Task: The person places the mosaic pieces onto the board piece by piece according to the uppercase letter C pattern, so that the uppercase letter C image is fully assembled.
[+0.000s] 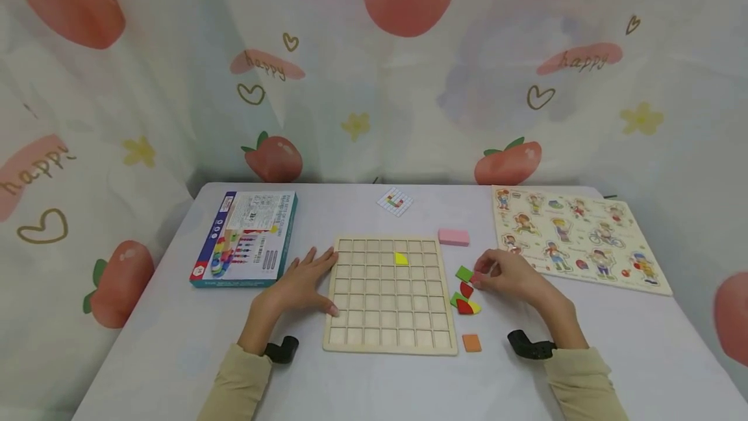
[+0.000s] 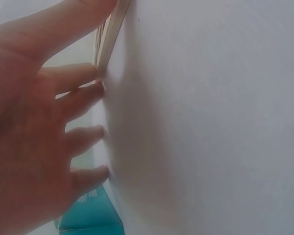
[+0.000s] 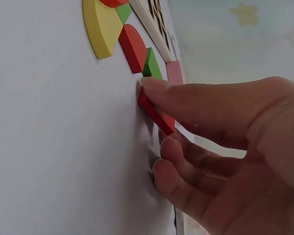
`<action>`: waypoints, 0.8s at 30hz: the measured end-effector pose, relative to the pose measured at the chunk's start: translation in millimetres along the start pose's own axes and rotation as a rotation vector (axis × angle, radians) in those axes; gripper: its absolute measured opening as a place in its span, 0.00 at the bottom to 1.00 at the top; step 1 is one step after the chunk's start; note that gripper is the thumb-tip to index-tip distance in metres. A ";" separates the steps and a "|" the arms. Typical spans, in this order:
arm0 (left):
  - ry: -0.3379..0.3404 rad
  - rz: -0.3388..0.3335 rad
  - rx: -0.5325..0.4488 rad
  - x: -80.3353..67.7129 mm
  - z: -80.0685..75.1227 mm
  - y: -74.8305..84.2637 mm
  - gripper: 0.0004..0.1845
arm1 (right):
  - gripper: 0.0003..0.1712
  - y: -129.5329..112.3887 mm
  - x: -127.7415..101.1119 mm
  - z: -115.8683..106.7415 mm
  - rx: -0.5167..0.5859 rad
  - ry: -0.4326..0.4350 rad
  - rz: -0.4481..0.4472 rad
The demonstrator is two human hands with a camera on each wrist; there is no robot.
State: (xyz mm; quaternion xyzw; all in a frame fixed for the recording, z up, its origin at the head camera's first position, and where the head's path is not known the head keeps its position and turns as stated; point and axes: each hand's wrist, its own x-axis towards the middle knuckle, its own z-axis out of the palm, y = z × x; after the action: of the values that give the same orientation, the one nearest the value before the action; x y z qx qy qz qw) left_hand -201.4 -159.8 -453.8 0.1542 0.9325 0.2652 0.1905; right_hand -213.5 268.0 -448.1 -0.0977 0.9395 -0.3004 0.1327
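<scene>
A wooden grid board (image 1: 382, 347) lies in the middle of the table, with one yellow quarter-round tile (image 1: 401, 258) in an upper cell. My left hand (image 1: 300, 283) rests with spread fingers along the board's left edge; in the left wrist view its thumb and index finger (image 2: 71, 78) are at that edge. To the right of the board, my right hand (image 1: 511, 275) pinches a red tile (image 3: 157, 116) between thumb and fingers, low over the table. Beside it are a green tile (image 1: 464, 273), a red quarter-round tile (image 1: 466, 290) and a small overlapping group with a yellow tile (image 3: 102, 29).
An orange square tile (image 1: 471, 343) lies near the board's lower right corner, and a pink block (image 1: 453, 237) by its upper right. Behind the board is a small pattern card (image 1: 395, 201). A boxed toy (image 1: 245, 239) sits left, a picture puzzle board (image 1: 578, 239) right.
</scene>
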 end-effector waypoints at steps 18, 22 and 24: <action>-0.014 0.003 0.018 0.5 -2.1 -1.8 0.62 | 0.14 -6.8 1.2 4.1 0.228 0.092 -0.156; -0.014 0.003 0.021 1.5 -0.7 -2.9 0.62 | 0.18 -12.6 3.8 13.6 0.299 0.086 -0.144; -0.008 0.004 0.022 0.5 0.6 -3.7 0.62 | 0.19 -17.7 5.1 18.4 0.352 0.071 -0.122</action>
State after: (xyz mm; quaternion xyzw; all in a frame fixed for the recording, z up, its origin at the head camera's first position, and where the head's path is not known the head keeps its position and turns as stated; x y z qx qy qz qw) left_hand -202.3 -162.4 -456.4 0.1591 0.9343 0.2548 0.1922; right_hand -210.8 242.6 -453.1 -0.1189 0.8688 -0.4709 0.0960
